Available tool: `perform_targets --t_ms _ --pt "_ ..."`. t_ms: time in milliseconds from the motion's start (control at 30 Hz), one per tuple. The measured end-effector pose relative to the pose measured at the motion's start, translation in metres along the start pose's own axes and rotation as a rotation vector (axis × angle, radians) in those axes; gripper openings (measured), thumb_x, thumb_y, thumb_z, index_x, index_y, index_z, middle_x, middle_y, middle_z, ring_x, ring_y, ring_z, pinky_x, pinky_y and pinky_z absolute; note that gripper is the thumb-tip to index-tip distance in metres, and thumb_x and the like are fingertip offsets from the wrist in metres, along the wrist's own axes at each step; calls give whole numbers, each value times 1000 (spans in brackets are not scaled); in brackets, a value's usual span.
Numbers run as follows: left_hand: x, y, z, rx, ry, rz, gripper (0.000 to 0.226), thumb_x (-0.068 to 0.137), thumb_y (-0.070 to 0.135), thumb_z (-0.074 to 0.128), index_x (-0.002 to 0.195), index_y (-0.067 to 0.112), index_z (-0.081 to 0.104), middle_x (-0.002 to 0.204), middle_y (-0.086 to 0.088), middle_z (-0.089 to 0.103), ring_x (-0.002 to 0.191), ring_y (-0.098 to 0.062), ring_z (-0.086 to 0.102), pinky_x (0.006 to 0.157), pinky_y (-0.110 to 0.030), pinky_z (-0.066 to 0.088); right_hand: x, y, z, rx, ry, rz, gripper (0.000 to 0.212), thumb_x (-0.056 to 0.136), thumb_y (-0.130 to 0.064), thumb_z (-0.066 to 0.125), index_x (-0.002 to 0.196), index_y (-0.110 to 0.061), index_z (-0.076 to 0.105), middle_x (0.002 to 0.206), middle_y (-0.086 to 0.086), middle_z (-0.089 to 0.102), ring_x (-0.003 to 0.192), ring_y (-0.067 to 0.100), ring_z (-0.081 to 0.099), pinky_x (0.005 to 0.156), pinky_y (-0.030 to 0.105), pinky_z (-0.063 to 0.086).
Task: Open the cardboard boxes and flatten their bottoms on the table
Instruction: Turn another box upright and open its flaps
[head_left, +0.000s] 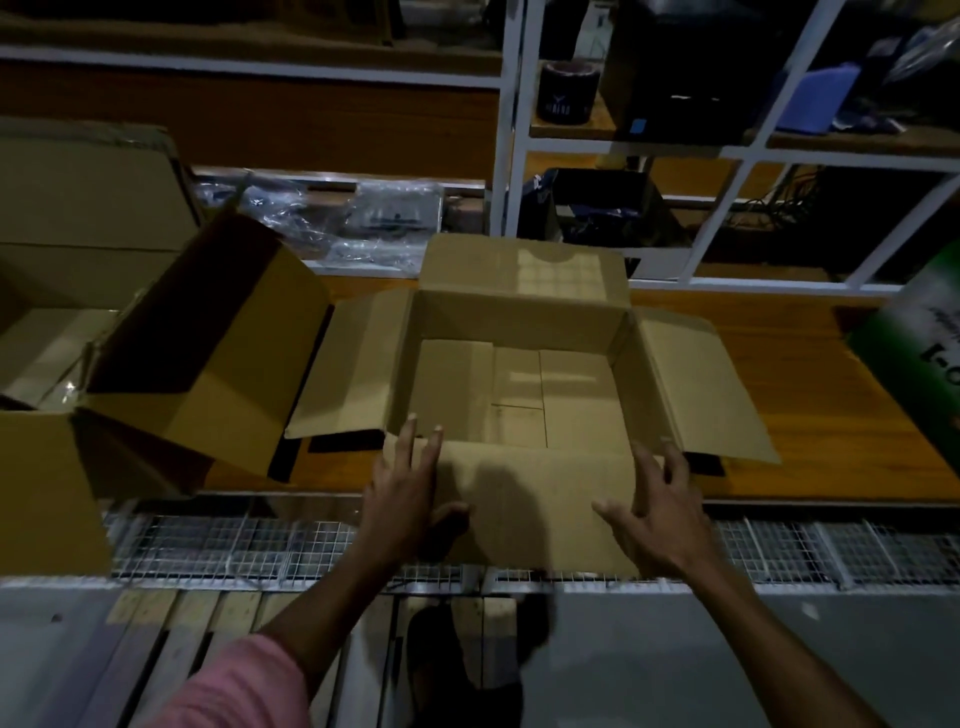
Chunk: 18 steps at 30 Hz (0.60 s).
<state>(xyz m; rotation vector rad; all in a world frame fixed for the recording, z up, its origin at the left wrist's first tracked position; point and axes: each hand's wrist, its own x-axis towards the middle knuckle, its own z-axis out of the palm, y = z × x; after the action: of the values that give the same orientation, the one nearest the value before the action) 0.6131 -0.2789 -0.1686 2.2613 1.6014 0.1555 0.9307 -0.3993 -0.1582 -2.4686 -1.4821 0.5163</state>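
Observation:
An open brown cardboard box (524, 332) stands upright on the wooden table (810, 395), its four top flaps spread outward and its bottom flaps lying flat inside. The near flap hangs over the table's front edge. My left hand (405, 488) lies on the left part of that near flap, fingers straight, thumb spread toward the middle. My right hand (654, 509) rests on the flap's right part, fingers loosely spread. A second open cardboard box (218, 364) lies tipped on its side to the left, its dark opening facing up and away.
More cardboard boxes (62, 218) are stacked at the far left. A green printed carton (919, 353) juts in at the right edge. A wire mesh rack (208, 540) runs under the table's front edge. White shelving (509, 156) with dark items stands behind.

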Motion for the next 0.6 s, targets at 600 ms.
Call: perform_targets --t_ms 600 --pt "11 20 -54 -8 191 162 116 63 47 90 151 34 16 158 -3 8 139 -50 14 104 -70 40 15 -11 -48 186 289 -153 80 59 -52 91 126 -24 58 119 5 43 115 33 45 88 52 51"
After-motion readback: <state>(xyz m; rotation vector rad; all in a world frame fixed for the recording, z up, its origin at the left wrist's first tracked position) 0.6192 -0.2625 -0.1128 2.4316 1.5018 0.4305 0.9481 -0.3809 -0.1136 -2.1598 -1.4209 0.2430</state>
